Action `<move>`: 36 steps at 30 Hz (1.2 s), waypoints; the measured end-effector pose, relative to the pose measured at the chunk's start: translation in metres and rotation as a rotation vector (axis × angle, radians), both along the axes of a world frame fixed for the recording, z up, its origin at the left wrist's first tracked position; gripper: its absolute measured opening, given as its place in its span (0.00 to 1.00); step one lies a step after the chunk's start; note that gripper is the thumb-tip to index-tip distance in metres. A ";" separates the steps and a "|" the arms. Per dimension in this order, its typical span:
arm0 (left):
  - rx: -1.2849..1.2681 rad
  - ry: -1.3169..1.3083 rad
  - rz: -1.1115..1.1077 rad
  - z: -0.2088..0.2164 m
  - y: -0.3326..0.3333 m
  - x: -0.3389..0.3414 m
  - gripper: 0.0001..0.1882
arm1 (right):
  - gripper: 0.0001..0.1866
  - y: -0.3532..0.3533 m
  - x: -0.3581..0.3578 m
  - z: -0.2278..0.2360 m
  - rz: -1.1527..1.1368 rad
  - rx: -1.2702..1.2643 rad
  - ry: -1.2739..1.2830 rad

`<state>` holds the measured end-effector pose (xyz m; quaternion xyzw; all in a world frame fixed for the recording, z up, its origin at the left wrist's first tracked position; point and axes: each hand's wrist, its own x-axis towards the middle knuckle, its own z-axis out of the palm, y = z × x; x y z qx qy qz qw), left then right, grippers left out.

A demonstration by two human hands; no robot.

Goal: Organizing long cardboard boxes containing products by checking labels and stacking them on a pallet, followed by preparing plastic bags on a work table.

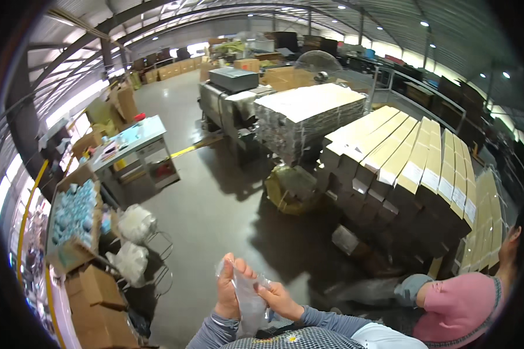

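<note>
Your left hand (228, 295) is raised low in the middle of the view, its thumb and fingers closed on the top of a clear plastic bag (251, 305); you cannot tell from here whether any fingertips are inside it. Your right hand (282, 301) is just beside it, thumb and fingers pinched together on the bag's right edge. The bag is between your palms, in front of your checked apron (297, 340), its lower end near your body.

Beyond your hands is the grey floor (209, 232). To your left stand two plastic-covered stools (137, 224), next to a large box (70, 259) of light-blue pieces, with brown cartons (96, 317) nearer you. Farther off is a desk (135, 142) with small things on top. Ahead to the right are a film-wrapped stack (308, 119) and a row of long cartons (390, 192), with a fan (319, 65) behind. At your right, close by, is a co-worker in a pink top (457, 305).
</note>
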<state>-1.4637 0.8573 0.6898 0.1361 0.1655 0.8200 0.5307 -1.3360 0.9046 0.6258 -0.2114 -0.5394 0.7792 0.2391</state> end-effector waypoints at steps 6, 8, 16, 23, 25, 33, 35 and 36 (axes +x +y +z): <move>0.019 0.049 -0.195 -0.025 0.139 -0.087 0.11 | 0.12 0.135 -0.050 0.023 0.032 0.154 -0.071; -0.006 0.062 -0.173 -0.004 0.177 -0.114 0.11 | 0.12 0.198 -0.071 0.016 0.060 0.240 -0.096; -0.085 0.081 0.161 -0.020 0.287 -0.265 0.17 | 0.14 0.432 -0.147 0.076 -0.724 1.062 -0.233; 0.111 0.056 -0.186 -0.009 0.438 -0.362 0.23 | 0.28 0.597 -0.097 0.047 -1.381 1.129 -1.061; 0.186 0.050 -0.310 -0.002 0.473 -0.387 0.24 | 0.29 0.617 -0.092 0.038 -1.403 1.011 -1.239; 0.099 -0.139 -0.652 0.017 0.598 -0.372 0.21 | 0.23 0.662 -0.117 0.011 -1.482 0.802 -1.823; -0.058 -0.140 -0.639 0.048 0.601 -0.342 0.18 | 0.22 0.655 -0.125 0.028 -1.463 0.719 -1.781; -0.039 -0.141 -0.678 0.053 0.605 -0.335 0.17 | 0.23 0.654 -0.124 0.036 -1.463 0.685 -1.804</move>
